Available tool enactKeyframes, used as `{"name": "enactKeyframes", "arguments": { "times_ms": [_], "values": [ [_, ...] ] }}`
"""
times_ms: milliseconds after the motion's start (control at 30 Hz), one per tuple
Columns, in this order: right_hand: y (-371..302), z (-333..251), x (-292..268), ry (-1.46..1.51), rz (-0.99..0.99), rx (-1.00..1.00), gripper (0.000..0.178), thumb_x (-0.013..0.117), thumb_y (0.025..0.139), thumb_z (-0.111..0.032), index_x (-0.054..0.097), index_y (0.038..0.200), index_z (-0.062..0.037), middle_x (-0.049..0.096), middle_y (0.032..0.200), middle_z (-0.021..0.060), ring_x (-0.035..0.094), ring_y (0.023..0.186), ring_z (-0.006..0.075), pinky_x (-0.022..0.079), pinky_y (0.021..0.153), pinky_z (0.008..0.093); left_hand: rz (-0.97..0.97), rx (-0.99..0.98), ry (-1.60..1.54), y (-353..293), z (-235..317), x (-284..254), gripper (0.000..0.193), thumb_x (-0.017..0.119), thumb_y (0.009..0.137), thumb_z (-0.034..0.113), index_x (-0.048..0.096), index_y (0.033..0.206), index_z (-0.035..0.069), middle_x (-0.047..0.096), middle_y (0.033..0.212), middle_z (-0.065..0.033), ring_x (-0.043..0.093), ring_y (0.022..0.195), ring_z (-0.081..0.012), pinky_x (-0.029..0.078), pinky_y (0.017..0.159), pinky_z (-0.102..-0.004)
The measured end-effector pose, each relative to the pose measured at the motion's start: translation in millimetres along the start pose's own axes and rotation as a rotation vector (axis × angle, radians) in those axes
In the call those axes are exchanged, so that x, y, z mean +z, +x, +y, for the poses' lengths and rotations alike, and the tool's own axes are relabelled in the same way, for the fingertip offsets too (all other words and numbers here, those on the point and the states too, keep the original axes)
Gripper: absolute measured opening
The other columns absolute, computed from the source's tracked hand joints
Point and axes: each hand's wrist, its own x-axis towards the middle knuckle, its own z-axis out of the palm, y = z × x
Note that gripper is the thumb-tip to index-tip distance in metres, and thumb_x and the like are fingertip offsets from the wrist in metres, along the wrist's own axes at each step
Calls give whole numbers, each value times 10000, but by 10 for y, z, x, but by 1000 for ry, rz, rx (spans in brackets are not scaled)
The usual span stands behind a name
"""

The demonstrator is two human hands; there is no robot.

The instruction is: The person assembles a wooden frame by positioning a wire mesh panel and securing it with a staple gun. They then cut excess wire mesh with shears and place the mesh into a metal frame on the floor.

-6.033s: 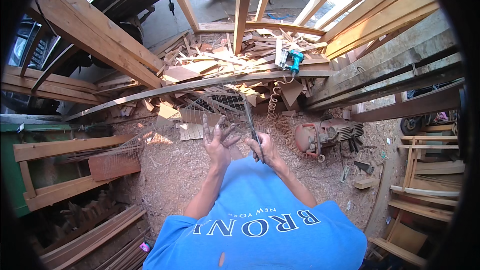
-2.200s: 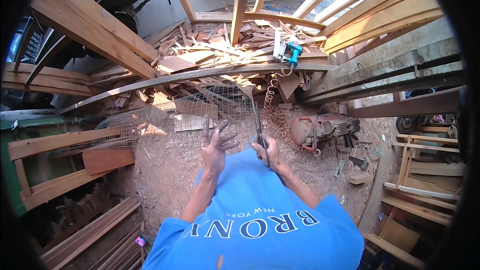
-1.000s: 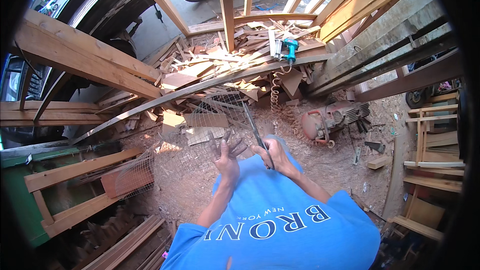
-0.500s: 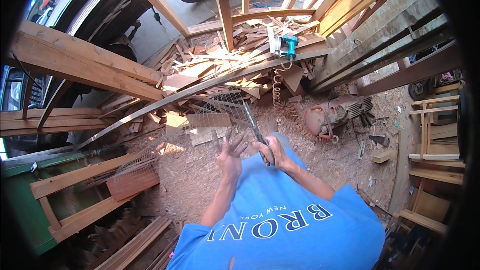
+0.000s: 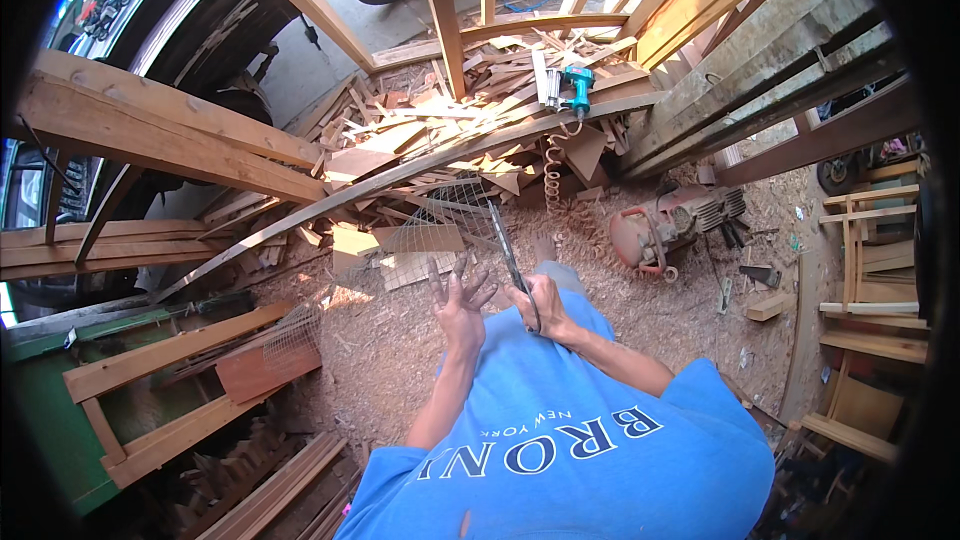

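Right grip clamped on the snips, their far end beside the mesh; more mesh shows at the board by the left edge of the floor; left grip apart; how much is cut or left, I cannot tell

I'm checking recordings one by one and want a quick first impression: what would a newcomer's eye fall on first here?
The bright blue shirt fills the lower middle, with the open left hand and the right hand gripping dark shears just above it in the picture. Beyond lies a sunlit heap of wood scraps, a teal nail gun at its right. A dusty red compressor sits on the floor at right.
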Motion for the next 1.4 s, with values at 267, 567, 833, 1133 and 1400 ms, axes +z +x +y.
{"name": "enactKeyframes", "arguments": {
  "times_ms": [267,567,833,1133,1400],
  "values": [
    [35,4,-76,87,-165,299,354,661,864,-267,537,654,-12,527,487,75,548,442,151,430,420,329,-7,-8,157,-25,64,-128,581,458,1021,152,193,1528,252,499,1351,-231,672,1009,-334,646,683,-432],
    [33,-15,-98,156,-187,301,345,641,852,-265,513,637,-29,537,510,53,532,426,135,404,390,307,-29,-33,93,-51,22,-138,597,468,1021,161,180,1532,272,496,1371,-210,671,1005,-310,635,701,-433],
    [25,-39,-50,-4,-111,286,355,644,833,-271,536,633,2,531,503,99,548,476,183,435,476,379,22,-49,97,-16,-52,-182,609,473,1015,175,175,1533,290,470,1404,-218,664,1021,-337,626,718,-464],
    [-15,-23,-66,92,-195,343,314,689,852,-291,598,768,-1,523,558,31,519,487,124,398,450,312,43,-82,68,-22,-8,-174,586,463,1013,143,200,1526,245,484,1383,-217,674,997,-338,645,658,-424],
    [3,-117,-123,79,-274,438,329,680,857,-298,601,783,13,529,594,30,520,525,115,396,464,310,72,3,234,31,11,-204,615,488,1003,137,181,1533,185,530,1340,-211,677,983,-368,643,634,-412]
  ]
}}
